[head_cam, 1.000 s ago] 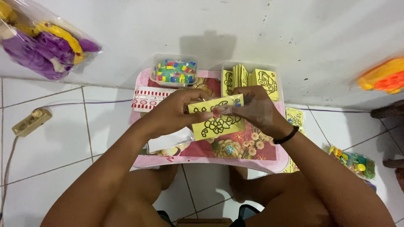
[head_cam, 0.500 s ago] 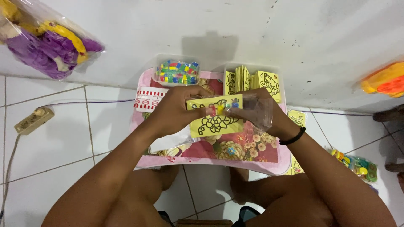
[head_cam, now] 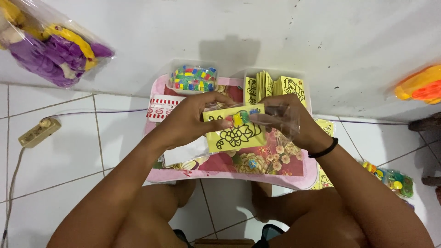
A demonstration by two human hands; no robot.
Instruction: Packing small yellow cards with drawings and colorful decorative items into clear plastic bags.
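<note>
My left hand [head_cam: 190, 120] grips the left edge of a yellow card [head_cam: 234, 133] printed with a black flower outline, with small coloured pieces at its top edge. On the other side my right hand [head_cam: 288, 120] holds a clear plastic sleeve [head_cam: 278, 118] against the card's right end. Both hands hover over a small pink table [head_cam: 229, 174] with a floral top. A black band circles my right wrist.
At the table's far edge stand a clear tub of coloured beads [head_cam: 193, 77] and a clear box of yellow cards [head_cam: 273, 86]. A bag of purple and yellow toys [head_cam: 46, 46] lies far left, a power strip [head_cam: 39, 132] left, an orange toy [head_cam: 420, 85] right, small packets [head_cam: 390, 179] near my right knee.
The card and both hands have shifted slightly toward me, and the clear sleeve now sits at the card's right end.
</note>
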